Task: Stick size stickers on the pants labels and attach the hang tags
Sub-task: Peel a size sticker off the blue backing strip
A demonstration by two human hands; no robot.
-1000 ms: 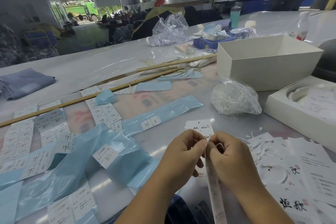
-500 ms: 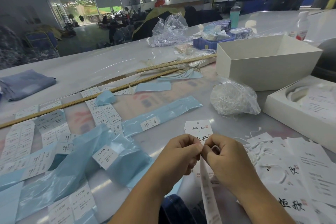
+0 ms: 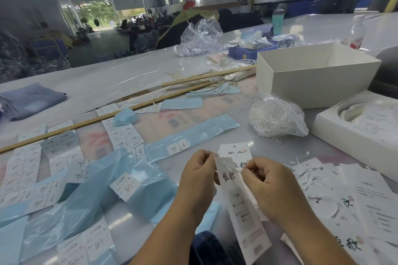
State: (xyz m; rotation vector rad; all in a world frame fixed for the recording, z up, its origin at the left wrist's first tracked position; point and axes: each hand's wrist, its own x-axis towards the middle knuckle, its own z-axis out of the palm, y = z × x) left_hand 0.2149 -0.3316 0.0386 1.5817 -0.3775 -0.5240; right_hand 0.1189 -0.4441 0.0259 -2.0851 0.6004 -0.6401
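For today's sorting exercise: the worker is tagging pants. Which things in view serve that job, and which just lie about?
Job: hang tag held by left hand and right hand; bag of strings; size stickers.
Lying about: wooden ruler; open white box; green bottle.

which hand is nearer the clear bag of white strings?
Right. The right hand sits below and slightly left of the bag of strings; the left hand lies farther left, beyond the hang tag.

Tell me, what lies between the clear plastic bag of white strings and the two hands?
In the head view, a small stack of white hang tags lies on the table between the string bag and the left hand and right hand.
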